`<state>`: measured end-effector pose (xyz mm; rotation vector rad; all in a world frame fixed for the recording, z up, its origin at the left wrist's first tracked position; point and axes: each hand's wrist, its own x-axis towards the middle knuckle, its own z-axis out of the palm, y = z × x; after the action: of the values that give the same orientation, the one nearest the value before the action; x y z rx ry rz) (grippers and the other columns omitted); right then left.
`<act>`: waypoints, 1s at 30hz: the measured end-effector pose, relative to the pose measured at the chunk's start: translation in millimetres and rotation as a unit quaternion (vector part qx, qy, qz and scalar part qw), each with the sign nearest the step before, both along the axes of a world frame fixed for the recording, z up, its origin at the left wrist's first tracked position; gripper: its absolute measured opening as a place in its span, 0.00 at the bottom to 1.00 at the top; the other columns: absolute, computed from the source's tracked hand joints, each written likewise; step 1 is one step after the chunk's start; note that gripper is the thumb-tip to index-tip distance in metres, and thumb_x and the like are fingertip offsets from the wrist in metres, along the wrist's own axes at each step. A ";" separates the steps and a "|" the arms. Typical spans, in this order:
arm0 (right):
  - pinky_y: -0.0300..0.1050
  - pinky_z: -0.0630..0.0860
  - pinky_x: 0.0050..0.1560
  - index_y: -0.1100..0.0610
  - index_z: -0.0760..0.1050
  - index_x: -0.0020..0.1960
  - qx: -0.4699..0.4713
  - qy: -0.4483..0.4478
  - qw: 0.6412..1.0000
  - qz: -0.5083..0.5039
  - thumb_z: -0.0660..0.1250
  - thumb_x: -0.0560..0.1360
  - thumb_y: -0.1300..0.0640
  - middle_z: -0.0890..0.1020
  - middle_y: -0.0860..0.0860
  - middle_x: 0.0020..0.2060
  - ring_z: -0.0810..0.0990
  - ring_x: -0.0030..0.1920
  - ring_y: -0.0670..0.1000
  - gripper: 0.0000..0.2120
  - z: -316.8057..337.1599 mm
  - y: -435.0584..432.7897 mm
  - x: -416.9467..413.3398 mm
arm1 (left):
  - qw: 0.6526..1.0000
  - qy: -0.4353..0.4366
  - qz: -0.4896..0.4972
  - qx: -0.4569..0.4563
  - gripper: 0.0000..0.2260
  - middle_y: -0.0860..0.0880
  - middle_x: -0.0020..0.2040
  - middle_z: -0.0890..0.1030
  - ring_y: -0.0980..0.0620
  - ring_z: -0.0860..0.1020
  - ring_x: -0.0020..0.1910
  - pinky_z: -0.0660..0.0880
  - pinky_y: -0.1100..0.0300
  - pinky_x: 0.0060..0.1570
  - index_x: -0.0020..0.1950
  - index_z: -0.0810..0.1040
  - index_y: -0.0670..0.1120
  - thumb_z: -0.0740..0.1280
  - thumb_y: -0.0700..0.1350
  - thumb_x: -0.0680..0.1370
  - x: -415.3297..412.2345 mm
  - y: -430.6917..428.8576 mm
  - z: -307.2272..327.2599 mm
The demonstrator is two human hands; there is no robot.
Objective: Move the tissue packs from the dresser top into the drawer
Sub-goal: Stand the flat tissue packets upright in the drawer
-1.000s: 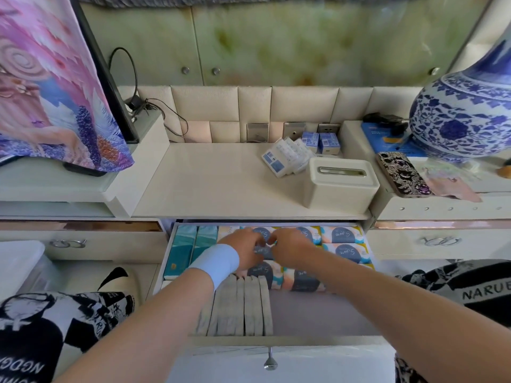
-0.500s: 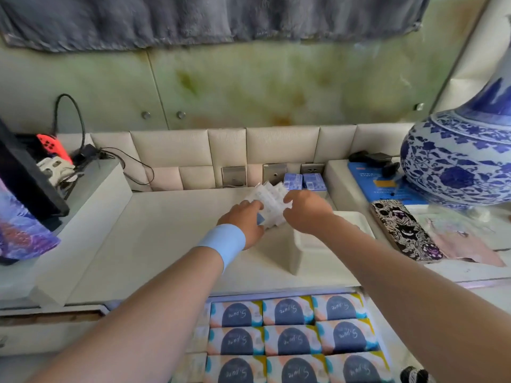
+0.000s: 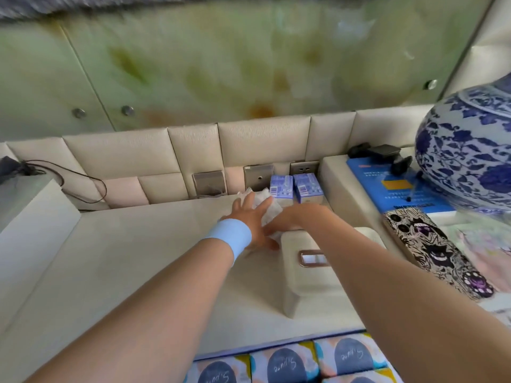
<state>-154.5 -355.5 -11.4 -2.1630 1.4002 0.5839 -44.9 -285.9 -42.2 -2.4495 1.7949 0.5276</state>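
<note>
The packs (image 3: pixel 266 203) are small film-wrapped pocket tissues. I judge them light, soft and squashy, with slick wrappers that let them slide over one another. Nothing here can break, but a loose bunch could fan out and spill. I would squeeze the bunch from its two ends, one grip on each, rather than pinch a single wrapper.

They lie on the surface (image 3: pixel 138 258) a little above the centre of the frame, just in front of two blue boxes (image 3: pixel 282 186) and just beyond the tissue box (image 3: pixel 312 272). My left grip (image 3: pixel 249 219) is spread flat with straight fingers, laid over the packs' left side and holding nothing. My right grip (image 3: pixel 290 217) meets them from the frame's right. Its fingers are hidden under the hand, so I cannot tell whether they have closed on anything. The stowed packs (image 3: pixel 282 367) sit well apart, along the bottom edge.
</note>
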 end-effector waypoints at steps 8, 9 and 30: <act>0.47 0.72 0.57 0.58 0.68 0.72 0.004 -0.064 0.989 0.130 0.65 0.77 0.54 0.78 0.57 0.62 0.78 0.59 0.57 0.24 16.7 66.1 54.0 | 0.999 -0.035 0.022 0.007 0.45 0.51 0.79 0.44 0.40 0.44 0.78 0.56 0.39 0.73 0.77 0.43 0.65 0.69 0.65 0.70 50.1 48.5 -15.8; 0.47 0.75 0.56 0.57 0.70 0.69 0.012 -0.074 0.989 0.127 0.65 0.76 0.53 0.81 0.57 0.57 0.81 0.53 0.56 0.23 10.2 74.8 63.8 | 0.999 -0.040 0.028 -0.001 0.45 0.51 0.79 0.46 0.40 0.46 0.78 0.58 0.40 0.73 0.77 0.45 0.66 0.70 0.65 0.69 59.9 61.6 -15.0; 0.57 0.66 0.70 0.50 0.44 0.80 -0.176 -0.008 0.911 0.373 0.80 0.64 0.43 0.51 0.52 0.79 0.56 0.76 0.59 0.59 -46.1 202.0 15.3 | 0.992 -0.005 0.052 0.118 0.42 0.50 0.80 0.49 0.43 0.50 0.78 0.60 0.43 0.73 0.80 0.47 0.59 0.71 0.55 0.73 79.1 256.4 18.9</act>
<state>-139.1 -153.5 -57.5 -2.9950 0.6493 0.5946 34.2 -29.5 -23.2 -2.3870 1.5078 0.6912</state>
